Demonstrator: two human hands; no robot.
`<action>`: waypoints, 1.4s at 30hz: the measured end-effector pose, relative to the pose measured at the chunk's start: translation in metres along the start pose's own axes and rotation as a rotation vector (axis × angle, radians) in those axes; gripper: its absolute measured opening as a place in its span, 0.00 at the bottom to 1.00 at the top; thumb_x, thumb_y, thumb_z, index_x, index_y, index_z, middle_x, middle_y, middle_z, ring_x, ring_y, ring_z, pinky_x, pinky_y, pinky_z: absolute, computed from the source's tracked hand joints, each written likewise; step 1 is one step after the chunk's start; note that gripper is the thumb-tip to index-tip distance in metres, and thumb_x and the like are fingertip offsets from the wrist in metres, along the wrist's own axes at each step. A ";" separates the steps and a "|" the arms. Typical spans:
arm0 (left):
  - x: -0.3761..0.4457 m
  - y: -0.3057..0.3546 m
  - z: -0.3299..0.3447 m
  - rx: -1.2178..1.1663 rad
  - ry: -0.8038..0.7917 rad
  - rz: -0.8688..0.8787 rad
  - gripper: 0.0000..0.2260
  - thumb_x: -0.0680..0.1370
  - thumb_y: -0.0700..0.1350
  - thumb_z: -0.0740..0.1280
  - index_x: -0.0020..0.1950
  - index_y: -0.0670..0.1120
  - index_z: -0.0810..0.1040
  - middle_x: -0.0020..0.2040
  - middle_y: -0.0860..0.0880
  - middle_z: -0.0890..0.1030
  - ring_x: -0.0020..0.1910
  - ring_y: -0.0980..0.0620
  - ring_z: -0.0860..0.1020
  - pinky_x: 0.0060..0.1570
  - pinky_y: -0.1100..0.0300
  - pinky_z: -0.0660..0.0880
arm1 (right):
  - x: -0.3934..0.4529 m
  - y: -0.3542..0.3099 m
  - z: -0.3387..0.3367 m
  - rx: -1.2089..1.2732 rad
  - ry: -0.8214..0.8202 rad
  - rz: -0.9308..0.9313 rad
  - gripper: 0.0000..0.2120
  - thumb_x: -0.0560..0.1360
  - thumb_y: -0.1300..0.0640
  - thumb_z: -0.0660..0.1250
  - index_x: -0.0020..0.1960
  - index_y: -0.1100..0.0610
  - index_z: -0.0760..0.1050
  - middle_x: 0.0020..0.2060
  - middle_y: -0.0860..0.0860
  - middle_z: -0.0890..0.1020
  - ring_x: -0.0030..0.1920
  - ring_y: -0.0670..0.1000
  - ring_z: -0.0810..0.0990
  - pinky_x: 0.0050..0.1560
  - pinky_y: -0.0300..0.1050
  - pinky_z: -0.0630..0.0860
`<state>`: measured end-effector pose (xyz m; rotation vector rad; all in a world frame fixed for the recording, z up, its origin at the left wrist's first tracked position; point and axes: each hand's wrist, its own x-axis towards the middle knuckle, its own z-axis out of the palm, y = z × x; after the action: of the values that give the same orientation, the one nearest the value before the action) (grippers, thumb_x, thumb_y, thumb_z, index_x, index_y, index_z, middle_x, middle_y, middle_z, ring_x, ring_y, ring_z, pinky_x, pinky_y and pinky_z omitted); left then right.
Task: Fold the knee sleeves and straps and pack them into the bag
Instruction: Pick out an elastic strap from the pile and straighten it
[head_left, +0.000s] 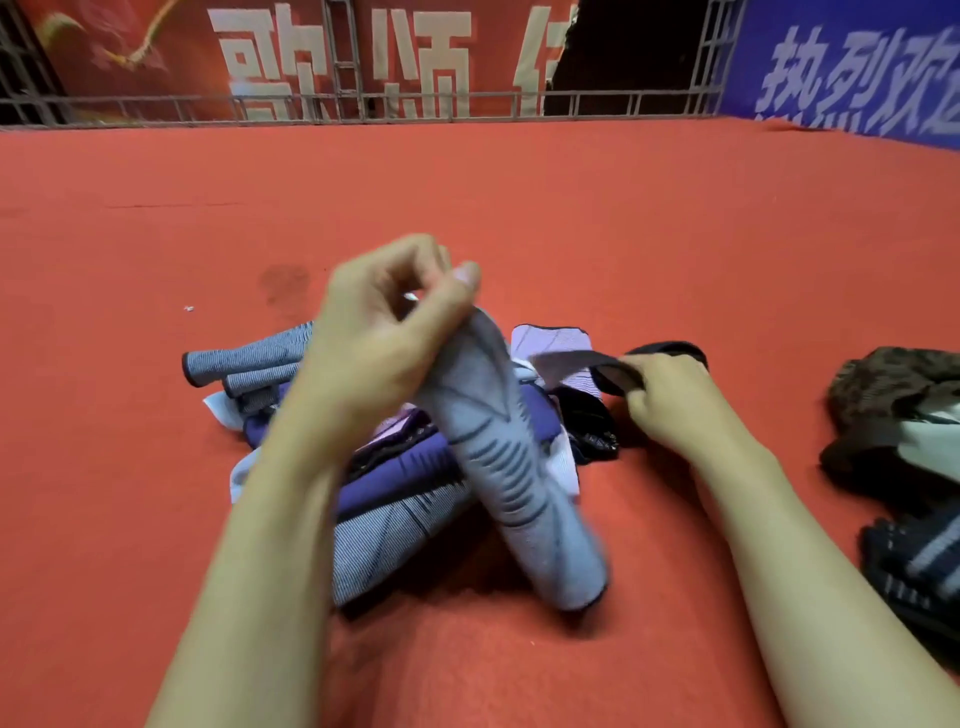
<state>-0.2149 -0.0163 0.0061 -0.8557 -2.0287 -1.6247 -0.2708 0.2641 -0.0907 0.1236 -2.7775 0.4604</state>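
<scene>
Left hand (384, 332) pinches grey knee sleeve (514, 467); right hand (670, 400) grips black strap (613, 371); camouflage bag (893, 415) right.

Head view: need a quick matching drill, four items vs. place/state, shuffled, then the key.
Items:
1. left hand
2. right hand
3. camouflage bag
4. rolled grey sleeves

States:
A. lying on the red floor, left of the pile
B. lifting a pale patterned knee sleeve by its top end
C. at the right edge
D. pinching a dark strap

Pairs: 1-B, 2-D, 3-C, 4-A
</scene>
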 end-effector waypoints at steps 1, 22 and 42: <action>0.000 0.002 -0.010 -0.020 -0.008 -0.004 0.17 0.81 0.41 0.67 0.34 0.50 0.66 0.32 0.52 0.68 0.34 0.53 0.65 0.36 0.57 0.63 | -0.002 0.012 0.001 0.027 0.005 0.030 0.15 0.78 0.61 0.63 0.36 0.45 0.73 0.39 0.59 0.83 0.44 0.66 0.81 0.44 0.54 0.71; 0.002 -0.009 0.029 -0.110 0.030 -0.295 0.20 0.84 0.53 0.67 0.72 0.45 0.75 0.46 0.54 0.87 0.48 0.59 0.84 0.56 0.55 0.79 | -0.030 -0.096 -0.084 0.597 -0.054 -0.387 0.27 0.84 0.43 0.60 0.29 0.52 0.65 0.25 0.42 0.67 0.25 0.42 0.67 0.29 0.34 0.63; 0.005 -0.003 0.009 -0.503 0.163 -0.491 0.10 0.82 0.44 0.69 0.41 0.47 0.81 0.38 0.49 0.78 0.39 0.51 0.74 0.38 0.58 0.72 | -0.048 -0.133 -0.097 0.734 0.168 -0.492 0.28 0.86 0.54 0.61 0.83 0.45 0.55 0.31 0.55 0.76 0.28 0.57 0.71 0.34 0.58 0.72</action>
<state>-0.2201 -0.0073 0.0051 -0.3555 -1.8290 -2.4511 -0.1780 0.1723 0.0203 0.8566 -2.1689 1.2427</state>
